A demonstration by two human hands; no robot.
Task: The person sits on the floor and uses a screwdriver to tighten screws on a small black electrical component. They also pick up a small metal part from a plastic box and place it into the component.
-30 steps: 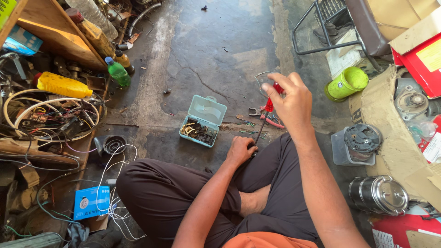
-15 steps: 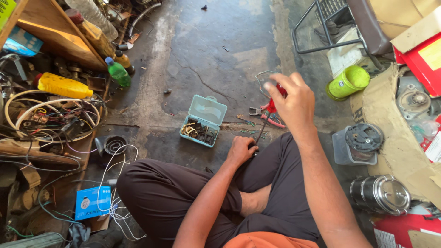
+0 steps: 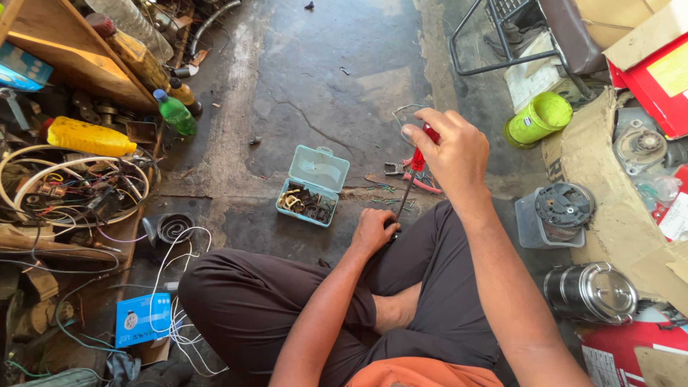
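I sit cross-legged on a concrete floor. My right hand point(image 3: 451, 154) grips the red handle of a screwdriver point(image 3: 414, 174) held nearly upright, its thin shaft pointing down toward my left hand point(image 3: 373, 231). My left hand is closed on a small dark part resting on my knee; the part is mostly hidden by the fingers. An open pale blue plastic box point(image 3: 313, 185) with small metal pieces lies just left of my left hand. Red-handled pliers point(image 3: 408, 176) lie on the floor behind the screwdriver.
A green bottle point(image 3: 174, 112), a yellow bottle point(image 3: 89, 136) and tangled wires point(image 3: 68, 190) crowd the left. At right stand a lime green container point(image 3: 539, 118), a round dark motor part point(image 3: 562, 206), a steel cylinder point(image 3: 591, 292), cardboard and a chair frame point(image 3: 502, 43).
My right hand with the screwdriver has shifted slightly and the view has drifted a little; my left hand stays on my knee.
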